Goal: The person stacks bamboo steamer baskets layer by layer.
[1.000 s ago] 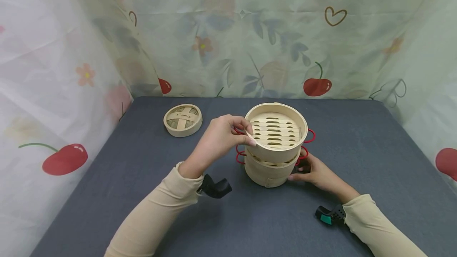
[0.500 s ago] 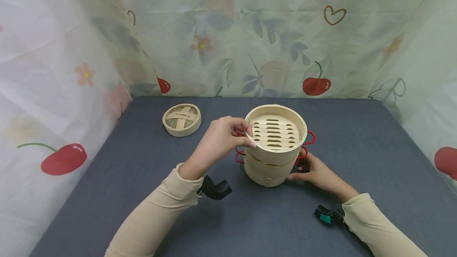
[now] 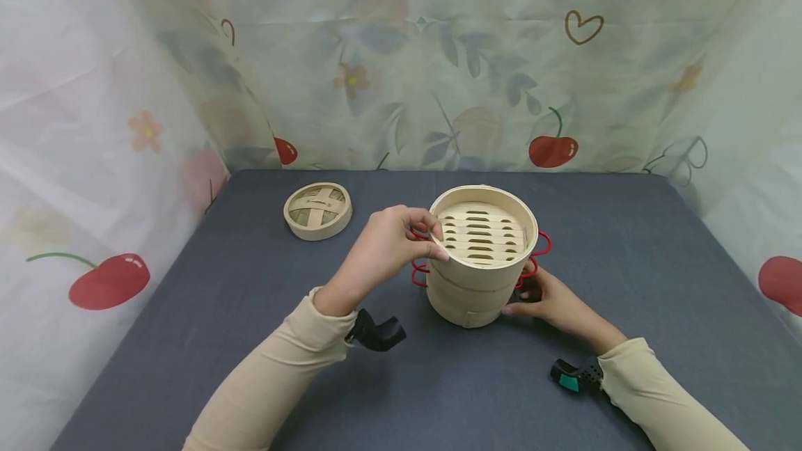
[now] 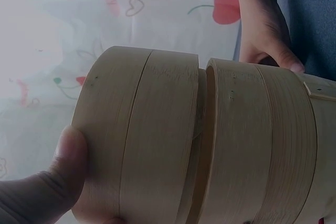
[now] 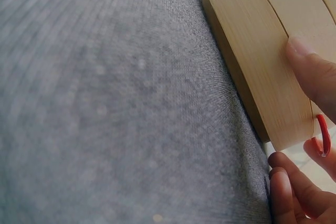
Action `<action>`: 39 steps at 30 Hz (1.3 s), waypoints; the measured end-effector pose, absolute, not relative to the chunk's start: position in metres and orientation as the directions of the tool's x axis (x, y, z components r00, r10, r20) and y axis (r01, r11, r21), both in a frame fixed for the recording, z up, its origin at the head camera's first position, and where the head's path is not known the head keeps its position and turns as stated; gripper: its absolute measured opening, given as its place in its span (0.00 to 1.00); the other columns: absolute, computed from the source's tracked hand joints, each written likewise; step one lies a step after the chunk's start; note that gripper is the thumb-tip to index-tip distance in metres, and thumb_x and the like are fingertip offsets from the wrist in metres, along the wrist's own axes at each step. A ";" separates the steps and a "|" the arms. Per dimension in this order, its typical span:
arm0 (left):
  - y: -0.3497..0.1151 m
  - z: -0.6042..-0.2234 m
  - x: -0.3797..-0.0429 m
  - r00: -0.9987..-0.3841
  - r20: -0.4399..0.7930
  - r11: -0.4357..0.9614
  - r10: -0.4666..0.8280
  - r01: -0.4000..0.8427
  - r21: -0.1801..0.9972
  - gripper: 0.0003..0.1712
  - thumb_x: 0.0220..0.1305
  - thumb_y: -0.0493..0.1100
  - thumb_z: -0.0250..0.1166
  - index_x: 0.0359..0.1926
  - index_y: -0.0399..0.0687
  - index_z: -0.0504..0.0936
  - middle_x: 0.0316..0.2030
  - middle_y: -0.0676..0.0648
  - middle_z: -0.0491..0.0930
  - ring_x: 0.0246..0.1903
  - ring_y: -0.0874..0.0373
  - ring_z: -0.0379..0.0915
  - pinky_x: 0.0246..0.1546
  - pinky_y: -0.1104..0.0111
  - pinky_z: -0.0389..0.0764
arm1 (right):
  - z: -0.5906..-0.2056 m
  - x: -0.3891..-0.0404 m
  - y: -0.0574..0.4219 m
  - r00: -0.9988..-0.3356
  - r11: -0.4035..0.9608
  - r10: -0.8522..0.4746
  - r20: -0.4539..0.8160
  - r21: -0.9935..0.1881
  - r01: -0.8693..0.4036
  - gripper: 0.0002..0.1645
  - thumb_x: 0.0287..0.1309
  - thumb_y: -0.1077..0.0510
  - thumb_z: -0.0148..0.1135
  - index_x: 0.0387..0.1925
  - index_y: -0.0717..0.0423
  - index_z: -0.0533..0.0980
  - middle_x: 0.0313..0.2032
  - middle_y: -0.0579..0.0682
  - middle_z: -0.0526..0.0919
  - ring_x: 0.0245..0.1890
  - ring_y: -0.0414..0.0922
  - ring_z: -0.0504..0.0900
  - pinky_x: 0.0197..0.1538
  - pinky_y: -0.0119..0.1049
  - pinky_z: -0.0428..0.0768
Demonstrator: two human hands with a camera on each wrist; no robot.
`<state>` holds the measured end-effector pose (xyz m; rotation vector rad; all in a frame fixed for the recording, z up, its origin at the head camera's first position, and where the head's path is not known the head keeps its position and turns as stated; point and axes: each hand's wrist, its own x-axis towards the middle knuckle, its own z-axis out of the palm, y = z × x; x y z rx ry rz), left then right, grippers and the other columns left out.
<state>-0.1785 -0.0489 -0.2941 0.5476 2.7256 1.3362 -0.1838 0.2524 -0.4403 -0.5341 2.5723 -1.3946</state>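
Two round bamboo steamer baskets are stacked right of the middle in the head view. My left hand point(image 3: 397, 246) pinches the left rim of the upper steamer basket point(image 3: 481, 275), whose slatted floor faces up. Its thumb presses the outer wall in the left wrist view. A narrow gap shows there between this basket and the lower steamer basket point(image 4: 241, 145). My right hand point(image 3: 557, 305) grips the lower basket low on its right side, thumb on the wall point(image 5: 260, 61) and fingers curled near a red handle point(image 5: 324, 135). Both baskets have red handles on each side.
A round bamboo steamer lid point(image 3: 317, 211) lies at the back left on the dark grey tablecloth point(image 3: 438, 395). Printed fabric point(image 3: 401, 89) hangs behind the table and along both sides.
The upper steamer basket has come down slightly and sits more level, so the gap above the lower basket has narrowed. Both hands keep their holds and hardly move.
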 end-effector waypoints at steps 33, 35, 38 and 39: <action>-0.048 -0.296 -0.180 -0.935 0.111 0.566 0.337 0.295 0.770 0.12 0.44 0.47 0.79 0.26 0.57 0.82 0.32 0.56 0.82 0.26 0.63 0.79 0.28 0.69 0.75 | -0.440 -0.184 0.253 -0.925 0.491 -0.380 -0.005 -0.848 -0.197 0.45 0.48 0.57 0.76 0.64 0.62 0.62 0.51 0.60 0.74 0.39 0.47 0.74 0.37 0.32 0.75; -0.048 -0.296 -0.180 -0.935 0.107 0.566 0.337 0.292 0.771 0.12 0.44 0.48 0.79 0.25 0.57 0.82 0.32 0.57 0.83 0.26 0.63 0.79 0.27 0.69 0.75 | -0.440 -0.184 0.253 -0.926 0.494 -0.378 -0.007 -0.847 -0.195 0.45 0.48 0.57 0.76 0.64 0.63 0.62 0.51 0.60 0.74 0.39 0.47 0.74 0.37 0.32 0.75; -0.048 -0.296 -0.180 -0.934 0.106 0.564 0.341 0.293 0.772 0.12 0.43 0.48 0.79 0.25 0.57 0.82 0.31 0.57 0.83 0.25 0.63 0.78 0.27 0.70 0.74 | -0.440 -0.184 0.253 -0.926 0.492 -0.378 -0.009 -0.849 -0.192 0.44 0.47 0.57 0.76 0.63 0.63 0.63 0.51 0.61 0.75 0.39 0.47 0.74 0.36 0.32 0.75; -0.048 -0.296 -0.180 -0.934 0.106 0.564 0.342 0.294 0.772 0.12 0.43 0.48 0.79 0.25 0.57 0.81 0.31 0.57 0.83 0.25 0.63 0.78 0.26 0.70 0.73 | -0.440 -0.184 0.253 -0.926 0.495 -0.377 -0.010 -0.848 -0.192 0.44 0.47 0.57 0.76 0.63 0.63 0.63 0.51 0.61 0.74 0.39 0.48 0.74 0.36 0.33 0.75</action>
